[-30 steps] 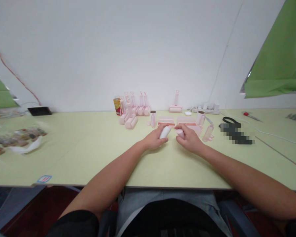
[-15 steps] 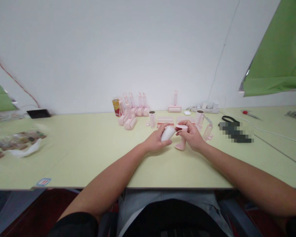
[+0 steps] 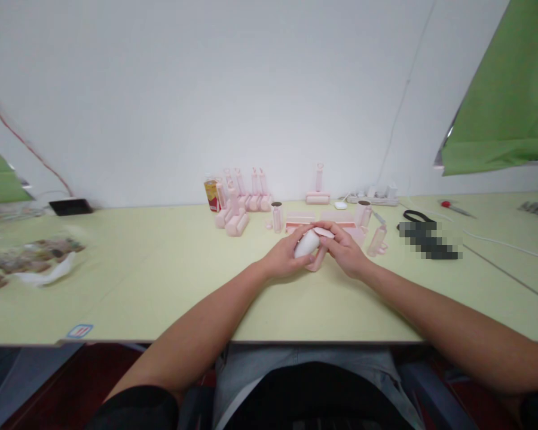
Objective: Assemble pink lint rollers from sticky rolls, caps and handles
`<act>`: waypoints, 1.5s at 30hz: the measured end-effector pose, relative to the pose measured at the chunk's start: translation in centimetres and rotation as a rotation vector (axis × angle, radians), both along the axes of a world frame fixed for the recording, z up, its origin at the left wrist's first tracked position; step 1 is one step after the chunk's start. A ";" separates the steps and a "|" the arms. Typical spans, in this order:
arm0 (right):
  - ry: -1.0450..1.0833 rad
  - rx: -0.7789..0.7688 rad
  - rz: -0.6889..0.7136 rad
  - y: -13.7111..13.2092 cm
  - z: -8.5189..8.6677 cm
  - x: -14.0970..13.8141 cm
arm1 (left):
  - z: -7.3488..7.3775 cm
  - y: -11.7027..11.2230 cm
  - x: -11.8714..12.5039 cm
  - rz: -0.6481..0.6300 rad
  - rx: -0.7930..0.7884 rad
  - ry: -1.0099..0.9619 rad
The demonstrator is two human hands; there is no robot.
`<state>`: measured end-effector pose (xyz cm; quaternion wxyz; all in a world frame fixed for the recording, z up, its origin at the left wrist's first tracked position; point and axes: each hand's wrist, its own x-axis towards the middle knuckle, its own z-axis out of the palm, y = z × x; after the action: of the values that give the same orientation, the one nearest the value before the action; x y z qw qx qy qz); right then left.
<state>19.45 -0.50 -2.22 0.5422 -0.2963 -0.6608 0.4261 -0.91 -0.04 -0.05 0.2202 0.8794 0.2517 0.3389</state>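
My left hand (image 3: 287,255) is closed around a white lint roll (image 3: 306,243). My right hand (image 3: 344,249) grips a pink lint roller frame (image 3: 324,232) by its upper end; another pink part of it (image 3: 314,264) shows below the fingers. Roll and frame meet between my hands, just above the table; my fingers hide how far they fit together. Just beyond my hands lie pink roller covers (image 3: 300,216). To the right of my right hand a small pink handle (image 3: 377,240) leans at a tilt.
Several pink lint rollers (image 3: 237,222) stand together at the back left beside a yellow and red can (image 3: 212,196). Two upright rolls (image 3: 277,209) flank the covers. Another lint roller (image 3: 318,196) stands near the wall. A power strip (image 3: 376,198) and a black strap (image 3: 419,216) lie to the right.
My right hand has brought the lint roller frame left and tilted it, so that it now meets the white lint roll. My left hand has barely moved.
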 end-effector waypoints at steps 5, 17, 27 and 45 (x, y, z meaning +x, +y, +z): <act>0.008 -0.082 0.050 0.2 -0.3 0.2 | -0.4 0.2 0.1 0.005 0.026 0.018; -0.069 -0.041 0.146 0.2 -0.2 0.3 | -0.2 0.1 -0.1 0.039 0.008 0.008; -0.140 0.123 -0.067 0.8 -0.6 0.5 | -0.1 0.0 0.0 0.076 0.010 0.008; -0.055 -0.082 0.074 0.0 -0.6 -0.2 | -0.1 -0.1 0.2 0.030 -0.032 0.000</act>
<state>19.24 -0.51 -2.85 0.4949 -0.3050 -0.6682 0.4642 -0.75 -0.10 -0.13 0.2290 0.8718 0.2702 0.3383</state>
